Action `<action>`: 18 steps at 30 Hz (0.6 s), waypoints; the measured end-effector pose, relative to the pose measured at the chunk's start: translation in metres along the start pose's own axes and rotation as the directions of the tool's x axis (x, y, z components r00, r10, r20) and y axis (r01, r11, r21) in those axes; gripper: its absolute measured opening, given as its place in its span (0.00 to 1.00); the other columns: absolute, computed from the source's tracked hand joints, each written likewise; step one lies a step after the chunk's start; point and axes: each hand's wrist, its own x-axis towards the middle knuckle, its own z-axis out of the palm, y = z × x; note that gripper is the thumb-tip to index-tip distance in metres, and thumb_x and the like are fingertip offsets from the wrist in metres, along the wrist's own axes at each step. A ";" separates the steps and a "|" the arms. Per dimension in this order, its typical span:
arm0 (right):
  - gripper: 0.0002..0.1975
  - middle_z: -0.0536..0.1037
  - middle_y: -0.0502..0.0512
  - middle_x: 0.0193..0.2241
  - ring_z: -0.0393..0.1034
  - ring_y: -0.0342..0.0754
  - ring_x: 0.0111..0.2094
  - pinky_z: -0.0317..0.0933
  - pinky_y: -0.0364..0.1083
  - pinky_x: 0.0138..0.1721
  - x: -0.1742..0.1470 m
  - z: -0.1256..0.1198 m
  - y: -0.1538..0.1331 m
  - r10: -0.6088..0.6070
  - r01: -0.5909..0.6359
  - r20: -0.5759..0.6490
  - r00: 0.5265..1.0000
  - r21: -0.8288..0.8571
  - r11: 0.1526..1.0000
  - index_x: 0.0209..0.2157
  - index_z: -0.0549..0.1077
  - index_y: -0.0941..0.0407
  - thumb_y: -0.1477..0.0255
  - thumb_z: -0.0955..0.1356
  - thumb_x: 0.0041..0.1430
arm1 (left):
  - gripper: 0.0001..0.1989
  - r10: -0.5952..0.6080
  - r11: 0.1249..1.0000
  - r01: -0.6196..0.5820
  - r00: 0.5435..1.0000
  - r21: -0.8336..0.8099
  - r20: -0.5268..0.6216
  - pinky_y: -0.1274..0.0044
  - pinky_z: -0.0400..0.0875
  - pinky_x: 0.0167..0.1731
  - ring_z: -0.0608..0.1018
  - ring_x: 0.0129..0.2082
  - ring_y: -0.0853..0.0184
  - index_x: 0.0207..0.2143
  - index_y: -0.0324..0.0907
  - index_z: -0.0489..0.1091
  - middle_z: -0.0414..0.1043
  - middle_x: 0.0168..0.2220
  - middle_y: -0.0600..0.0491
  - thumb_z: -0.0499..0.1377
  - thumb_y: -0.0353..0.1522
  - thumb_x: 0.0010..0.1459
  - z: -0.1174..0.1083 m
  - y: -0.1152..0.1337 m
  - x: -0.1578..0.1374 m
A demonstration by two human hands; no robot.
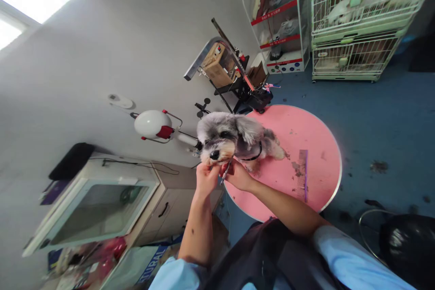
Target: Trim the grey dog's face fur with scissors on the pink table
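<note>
A grey and white dog with a dark collar sits on a round pink table, its face turned my way. My left hand is closed at the dog's chin, fingers gripping the muzzle fur from below. In my right hand is a pair of scissors, beside the left hand just under the jaw. The blade tips against the fur are too small to make out. On the tabletop to the right lies a purple-backed comb, with tufts of cut hair around it.
Behind the dog stand a metal grooming arm and a cardboard box. A white dryer head hangs on the left above a glass-fronted cabinet. Stacked wire cages stand at back right; a black stool sits lower right.
</note>
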 end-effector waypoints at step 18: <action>0.15 0.77 0.46 0.30 0.76 0.46 0.33 0.74 0.51 0.42 0.003 -0.049 -0.054 0.052 -0.044 0.016 0.999 -0.344 0.938 0.37 0.69 0.53 0.74 0.72 0.46 | 0.13 -0.021 0.997 0.019 0.999 -0.078 -0.036 0.78 0.60 0.22 0.66 0.17 0.71 0.14 0.43 0.70 0.66 0.15 0.56 0.62 0.36 0.47 0.007 -0.020 -0.007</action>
